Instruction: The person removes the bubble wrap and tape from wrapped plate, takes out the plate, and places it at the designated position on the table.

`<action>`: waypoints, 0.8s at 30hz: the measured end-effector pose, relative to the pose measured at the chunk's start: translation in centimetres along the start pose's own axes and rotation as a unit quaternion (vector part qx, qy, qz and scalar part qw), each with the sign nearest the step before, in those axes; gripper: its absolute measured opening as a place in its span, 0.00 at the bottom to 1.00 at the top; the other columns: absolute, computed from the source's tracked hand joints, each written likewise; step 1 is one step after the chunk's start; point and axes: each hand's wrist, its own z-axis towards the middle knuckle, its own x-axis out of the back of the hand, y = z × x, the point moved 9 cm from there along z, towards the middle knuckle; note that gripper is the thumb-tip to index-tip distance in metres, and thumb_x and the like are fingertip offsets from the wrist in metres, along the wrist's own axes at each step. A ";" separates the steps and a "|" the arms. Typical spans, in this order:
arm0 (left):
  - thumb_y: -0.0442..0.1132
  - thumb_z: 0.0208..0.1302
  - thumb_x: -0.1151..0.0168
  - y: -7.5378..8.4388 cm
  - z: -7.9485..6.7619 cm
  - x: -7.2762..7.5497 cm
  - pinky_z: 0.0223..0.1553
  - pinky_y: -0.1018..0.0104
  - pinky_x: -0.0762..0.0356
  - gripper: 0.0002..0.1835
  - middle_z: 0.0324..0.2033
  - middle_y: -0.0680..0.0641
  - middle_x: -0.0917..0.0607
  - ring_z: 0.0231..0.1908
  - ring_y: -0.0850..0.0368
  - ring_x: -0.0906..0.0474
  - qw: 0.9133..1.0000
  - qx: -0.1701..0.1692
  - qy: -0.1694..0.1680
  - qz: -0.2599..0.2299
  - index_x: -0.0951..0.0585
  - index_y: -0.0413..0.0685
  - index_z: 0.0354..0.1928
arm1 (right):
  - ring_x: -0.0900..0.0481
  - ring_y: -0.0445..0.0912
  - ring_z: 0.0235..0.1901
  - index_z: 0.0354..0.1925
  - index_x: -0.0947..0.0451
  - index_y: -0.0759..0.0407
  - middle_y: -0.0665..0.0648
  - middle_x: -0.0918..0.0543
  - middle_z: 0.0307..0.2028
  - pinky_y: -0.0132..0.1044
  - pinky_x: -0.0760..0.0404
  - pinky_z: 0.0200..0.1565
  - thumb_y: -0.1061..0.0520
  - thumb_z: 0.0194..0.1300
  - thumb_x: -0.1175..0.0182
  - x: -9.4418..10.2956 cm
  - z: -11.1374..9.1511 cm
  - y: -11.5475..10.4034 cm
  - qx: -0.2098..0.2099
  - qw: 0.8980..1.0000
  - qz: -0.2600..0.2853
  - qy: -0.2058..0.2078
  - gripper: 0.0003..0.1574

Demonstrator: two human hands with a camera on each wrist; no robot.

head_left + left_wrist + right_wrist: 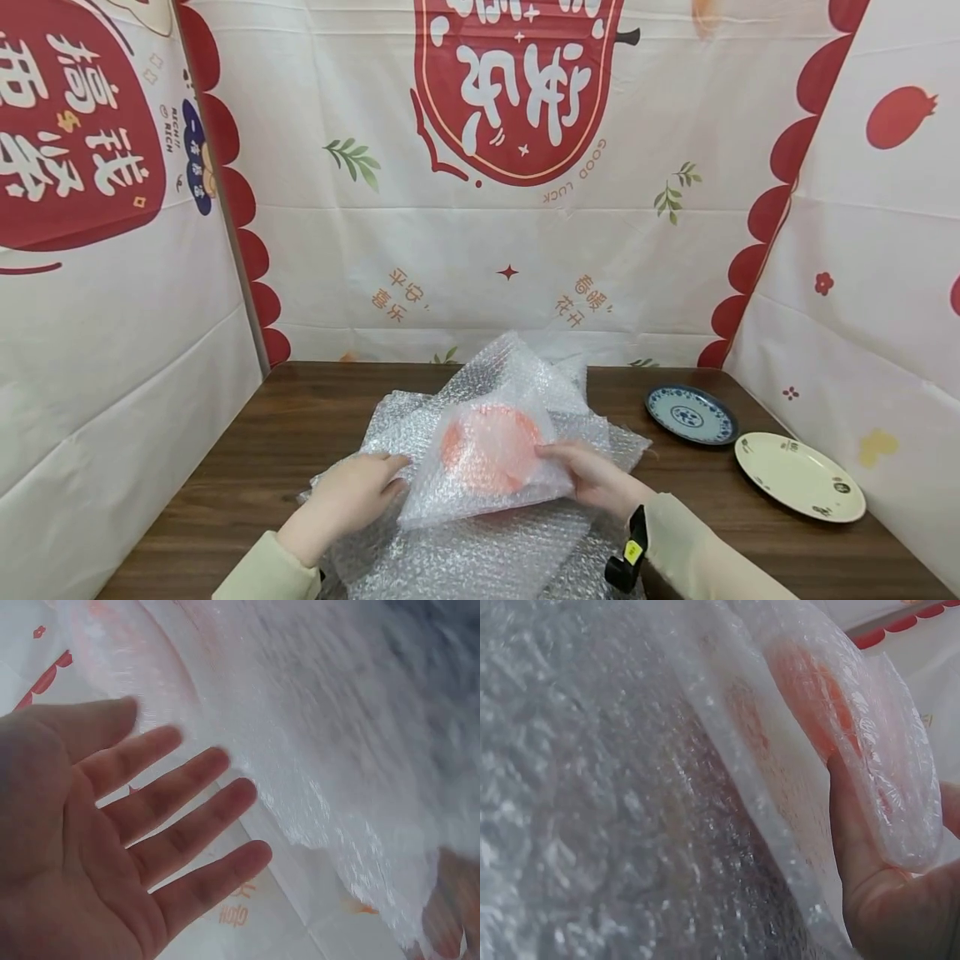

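Observation:
A round, flat orange thing (pixel 491 448), seemingly a plate, shows blurred through the bubble wrap (pixel 420 508) folded over it. At its right edge my right hand (pixel 596 479) grips it through the wrap; the right wrist view shows the hand (pixel 892 900) with the wrapped orange rim (pixel 810 697) between thumb and fingers. My left hand (pixel 352 496) is beside the left edge of the bundle. In the left wrist view that hand (pixel 112 832) has its fingers spread and holds nothing. Several loose sheets of bubble wrap (pixel 465 562) lie under the bundle.
On the right of the dark wooden table (pixel 247 467) lie a blue-patterned plate (pixel 675 404) and a cream oval plate (pixel 795 467), side by side. Printed white cloth (pixel 480 242) hangs at the back and both sides.

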 end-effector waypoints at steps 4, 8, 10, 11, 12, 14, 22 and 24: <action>0.50 0.69 0.43 0.5 0.8 -0.5 0.44 0.50 0.20 0.25 0.51 0.45 0.18 0.46 0.47 0.18 1.000 0.003 -0.007 -0.030 0.26 0.48 0.63 | 0.16 0.44 0.36 0.34 0.21 0.56 0.53 0.15 0.33 0.37 0.17 0.41 0.61 0.70 0.47 0.4 0.1 0.3 0.001 1.000 -0.011 0.012 0.09; 0.52 0.68 0.42 1.8 1.6 -1.0 0.47 0.50 0.21 0.28 0.55 0.45 0.21 0.50 0.47 0.20 0.998 -0.023 -0.023 -0.063 0.28 0.49 0.66 | 0.17 0.44 0.32 0.31 0.22 0.56 0.52 0.16 0.31 0.35 0.17 0.38 0.60 0.68 0.44 0.9 0.3 0.5 -0.001 0.998 -0.045 0.035 0.07; 0.52 0.67 0.40 2.4 1.9 -1.2 0.49 0.50 0.22 0.29 0.56 0.46 0.21 0.52 0.48 0.22 0.996 -0.036 -0.035 -0.072 0.28 0.50 0.66 | 0.19 0.43 0.33 0.32 0.23 0.57 0.52 0.18 0.32 0.34 0.19 0.38 0.59 0.66 0.41 1.1 0.3 0.3 -0.003 0.996 -0.078 0.050 0.05; 0.52 0.66 0.39 2.7 2.0 -1.4 0.50 0.51 0.23 0.29 0.57 0.46 0.22 0.53 0.48 0.22 0.995 -0.041 -0.041 -0.079 0.28 0.50 0.66 | 0.21 0.43 0.34 0.33 0.24 0.59 0.52 0.20 0.34 0.34 0.20 0.38 0.59 0.66 0.41 1.2 0.3 0.2 -0.005 0.994 -0.092 0.056 0.05; 0.51 0.65 0.38 2.9 2.1 -1.5 0.51 0.51 0.23 0.29 0.57 0.46 0.22 0.53 0.48 0.23 0.994 -0.047 -0.046 -0.084 0.27 0.49 0.66 | 0.23 0.44 0.35 0.35 0.25 0.60 0.53 0.22 0.36 0.33 0.22 0.38 0.58 0.65 0.40 1.3 0.2 0.1 -0.008 0.992 -0.107 0.065 0.06; 0.50 0.64 0.36 3.4 2.5 -1.7 0.51 0.53 0.24 0.29 0.56 0.47 0.22 0.53 0.49 0.22 0.993 -0.057 -0.051 -0.085 0.26 0.49 0.64 | 0.29 0.41 0.29 0.39 0.26 0.63 0.53 0.27 0.34 0.30 0.26 0.32 0.56 0.64 0.38 1.6 0.1 -0.3 -0.016 0.985 -0.148 0.081 0.12; 0.51 0.62 0.35 4.0 3.5 -2.6 0.53 0.54 0.25 0.27 0.55 0.49 0.20 0.52 0.50 0.22 0.992 -0.055 -0.078 -0.080 0.23 0.49 0.61 | 0.22 0.52 0.38 0.63 0.34 0.73 0.66 0.23 0.48 0.41 0.19 0.33 0.51 0.64 0.36 1.3 -1.3 -3.4 0.015 0.926 -0.359 0.119 0.38; 0.51 0.61 0.35 4.1 3.5 -2.7 0.54 0.53 0.26 0.28 0.56 0.48 0.21 0.54 0.49 0.23 0.991 -0.049 -0.090 -0.085 0.23 0.49 0.61 | 0.23 0.60 0.49 0.67 0.39 0.72 0.72 0.28 0.58 0.48 0.17 0.40 0.51 0.63 0.35 0.6 -1.8 -4.5 0.040 0.905 -0.404 0.126 0.44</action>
